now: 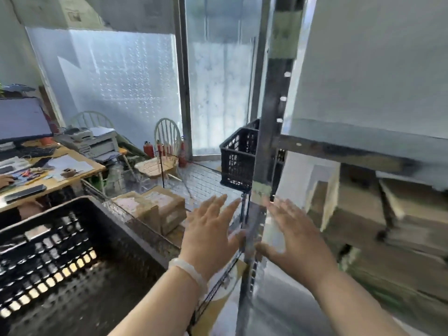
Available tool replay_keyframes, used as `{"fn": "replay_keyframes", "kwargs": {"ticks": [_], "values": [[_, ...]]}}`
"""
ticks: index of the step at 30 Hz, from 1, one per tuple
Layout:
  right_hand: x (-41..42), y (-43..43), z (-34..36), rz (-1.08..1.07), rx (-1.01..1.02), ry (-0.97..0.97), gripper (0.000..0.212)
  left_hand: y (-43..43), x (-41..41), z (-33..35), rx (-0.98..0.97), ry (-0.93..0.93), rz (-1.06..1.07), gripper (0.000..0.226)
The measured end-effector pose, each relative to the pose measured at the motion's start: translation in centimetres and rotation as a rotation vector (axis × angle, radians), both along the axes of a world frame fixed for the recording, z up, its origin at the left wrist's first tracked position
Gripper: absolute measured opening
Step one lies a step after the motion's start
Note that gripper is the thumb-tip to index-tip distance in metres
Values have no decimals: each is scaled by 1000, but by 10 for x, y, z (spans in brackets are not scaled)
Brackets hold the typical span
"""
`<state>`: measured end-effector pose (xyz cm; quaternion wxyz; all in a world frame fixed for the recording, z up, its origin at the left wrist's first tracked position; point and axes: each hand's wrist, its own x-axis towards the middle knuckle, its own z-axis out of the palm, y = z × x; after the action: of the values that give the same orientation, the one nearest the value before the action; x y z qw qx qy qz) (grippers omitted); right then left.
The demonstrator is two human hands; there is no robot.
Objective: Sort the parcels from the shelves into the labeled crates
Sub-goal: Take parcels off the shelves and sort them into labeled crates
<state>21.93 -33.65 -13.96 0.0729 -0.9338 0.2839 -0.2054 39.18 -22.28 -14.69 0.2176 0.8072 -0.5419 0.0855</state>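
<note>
My left hand (pixel 209 229) and my right hand (pixel 294 234) are both stretched forward with straight, spread fingers, holding nothing, on either side of the metal shelf upright (pixel 269 146). A large black plastic crate (pixel 72 258) sits at the lower left. A second black crate (pixel 238 161) stands further back beside the upright. Two taped cardboard parcels (pixel 157 204) lie on the wire mesh surface (pixel 206 180) just left of my left hand. More cardboard boxes (pixel 412 207) sit blurred on the shelves to the right.
A desk (pixel 55 170) with a monitor, keyboard and papers stands at the left, where another person's hand (pixel 6 180) rests. A printer (pixel 97 141), two white chairs (pixel 167 139) and red fire extinguishers (pixel 149 149) stand by the frosted windows.
</note>
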Motion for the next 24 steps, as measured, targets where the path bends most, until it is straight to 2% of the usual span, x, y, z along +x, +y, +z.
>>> {"fn": "replay_keyframes", "kwargs": {"ticks": [13,24], "values": [[-330,58,31,-635,-96,-9,98,-60,-305,29,-111,-104,-655,70],[-646,126,36,-1030,-70,89,99,-68,-626,32,-115,-70,-980,70]]}}
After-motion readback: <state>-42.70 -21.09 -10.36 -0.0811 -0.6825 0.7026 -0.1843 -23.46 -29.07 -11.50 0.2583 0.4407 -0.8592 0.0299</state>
